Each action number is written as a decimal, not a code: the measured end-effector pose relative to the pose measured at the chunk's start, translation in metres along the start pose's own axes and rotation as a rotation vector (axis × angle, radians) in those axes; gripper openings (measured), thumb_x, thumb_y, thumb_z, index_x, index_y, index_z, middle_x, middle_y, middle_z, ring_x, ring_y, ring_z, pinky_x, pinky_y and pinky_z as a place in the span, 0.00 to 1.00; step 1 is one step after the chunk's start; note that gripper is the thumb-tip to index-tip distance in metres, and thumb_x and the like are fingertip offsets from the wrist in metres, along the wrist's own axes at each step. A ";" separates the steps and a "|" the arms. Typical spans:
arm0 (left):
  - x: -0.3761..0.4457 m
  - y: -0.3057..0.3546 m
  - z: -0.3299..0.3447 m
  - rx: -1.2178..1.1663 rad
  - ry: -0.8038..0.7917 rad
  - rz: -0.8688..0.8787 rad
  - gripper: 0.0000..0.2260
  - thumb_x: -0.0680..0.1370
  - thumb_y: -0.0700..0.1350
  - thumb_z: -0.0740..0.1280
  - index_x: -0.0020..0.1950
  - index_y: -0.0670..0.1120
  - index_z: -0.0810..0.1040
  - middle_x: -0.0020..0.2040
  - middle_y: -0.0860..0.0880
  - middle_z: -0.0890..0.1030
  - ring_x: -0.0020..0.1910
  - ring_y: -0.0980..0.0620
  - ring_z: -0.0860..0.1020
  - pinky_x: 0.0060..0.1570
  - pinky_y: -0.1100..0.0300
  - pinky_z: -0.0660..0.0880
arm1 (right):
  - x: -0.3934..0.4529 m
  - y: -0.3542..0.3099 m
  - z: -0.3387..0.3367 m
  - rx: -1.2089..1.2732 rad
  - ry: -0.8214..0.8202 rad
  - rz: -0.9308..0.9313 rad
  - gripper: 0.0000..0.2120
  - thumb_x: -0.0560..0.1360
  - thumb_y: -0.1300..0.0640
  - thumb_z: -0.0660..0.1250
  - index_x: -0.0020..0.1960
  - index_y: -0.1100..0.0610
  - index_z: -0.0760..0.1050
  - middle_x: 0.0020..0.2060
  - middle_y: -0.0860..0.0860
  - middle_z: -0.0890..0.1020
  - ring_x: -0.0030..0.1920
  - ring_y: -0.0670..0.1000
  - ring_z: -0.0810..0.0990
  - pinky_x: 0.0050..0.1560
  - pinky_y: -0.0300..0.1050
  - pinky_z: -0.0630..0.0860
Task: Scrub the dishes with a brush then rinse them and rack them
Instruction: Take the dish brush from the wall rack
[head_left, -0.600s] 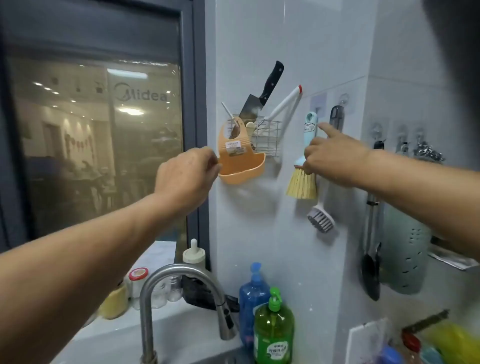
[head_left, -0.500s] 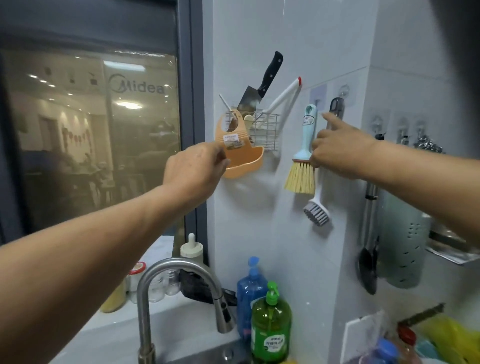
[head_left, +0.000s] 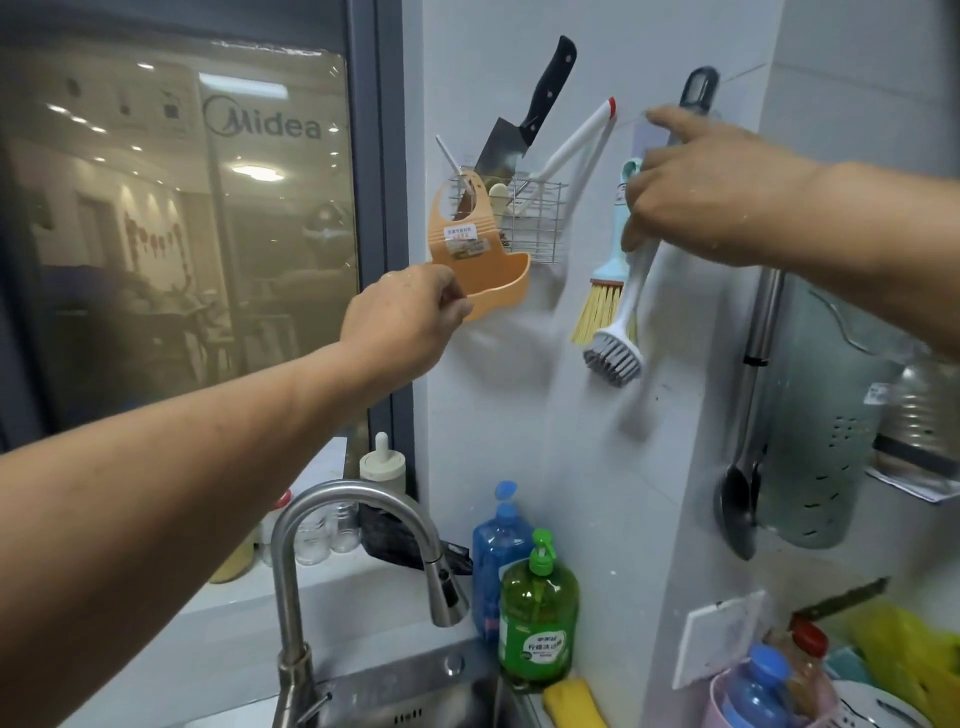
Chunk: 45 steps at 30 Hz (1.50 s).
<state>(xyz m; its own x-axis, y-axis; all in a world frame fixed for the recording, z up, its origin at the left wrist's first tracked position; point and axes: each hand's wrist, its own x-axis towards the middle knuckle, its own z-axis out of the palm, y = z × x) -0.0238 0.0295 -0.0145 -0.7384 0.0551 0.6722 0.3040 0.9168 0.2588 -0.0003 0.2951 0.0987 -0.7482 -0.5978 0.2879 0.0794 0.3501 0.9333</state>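
My right hand (head_left: 701, 197) grips the handle of a white dish brush (head_left: 614, 356) with grey bristles and a dark top end. The brush is tilted against the tiled wall, and my index finger points left. Just behind it hangs a teal brush with yellow bristles (head_left: 597, 312). My left hand (head_left: 400, 322) is raised with curled fingers that pinch the lower left edge of an orange wall holder (head_left: 493, 270). The steel sink (head_left: 415, 696) shows only its rim at the bottom. No dishes are clearly in view.
A wire basket (head_left: 540, 223) beside the holder carries a cleaver (head_left: 545, 93) and utensils. Below stand the faucet (head_left: 332, 519), a green soap bottle (head_left: 537, 618) and a blue bottle (head_left: 498, 540). A ladle (head_left: 743, 467) and a perforated drainer (head_left: 826, 415) hang on the right wall.
My right hand has closed round the white brush's handle and swung it tilted, its head shifting left across the yellow bristles. My left hand stays at the orange holder.
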 end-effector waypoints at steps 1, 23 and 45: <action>-0.002 -0.001 0.001 -0.017 -0.021 -0.004 0.09 0.82 0.56 0.65 0.53 0.53 0.81 0.47 0.53 0.82 0.49 0.46 0.80 0.48 0.50 0.78 | -0.002 0.001 -0.009 0.048 -0.009 0.013 0.16 0.75 0.53 0.74 0.59 0.38 0.80 0.47 0.43 0.83 0.53 0.53 0.81 0.70 0.57 0.71; -0.096 -0.030 0.139 -0.128 -0.472 -0.026 0.14 0.84 0.47 0.65 0.69 0.48 0.80 0.64 0.48 0.83 0.63 0.47 0.80 0.63 0.53 0.76 | -0.120 -0.299 0.033 1.267 -0.675 0.371 0.10 0.78 0.50 0.66 0.51 0.52 0.65 0.45 0.53 0.75 0.44 0.58 0.75 0.42 0.47 0.69; -0.110 -0.032 0.284 0.187 -0.837 0.446 0.39 0.79 0.28 0.60 0.85 0.46 0.45 0.85 0.47 0.47 0.84 0.49 0.46 0.80 0.56 0.47 | -0.165 -0.464 0.080 1.877 -0.594 1.063 0.16 0.85 0.47 0.57 0.40 0.52 0.66 0.29 0.48 0.71 0.31 0.47 0.72 0.32 0.42 0.69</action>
<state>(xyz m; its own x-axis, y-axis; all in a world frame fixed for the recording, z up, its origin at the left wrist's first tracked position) -0.1231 0.1064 -0.2937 -0.7899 0.6112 -0.0493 0.6132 0.7874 -0.0639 0.0337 0.2895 -0.3994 -0.9509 0.3089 -0.0208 0.2089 0.5903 -0.7797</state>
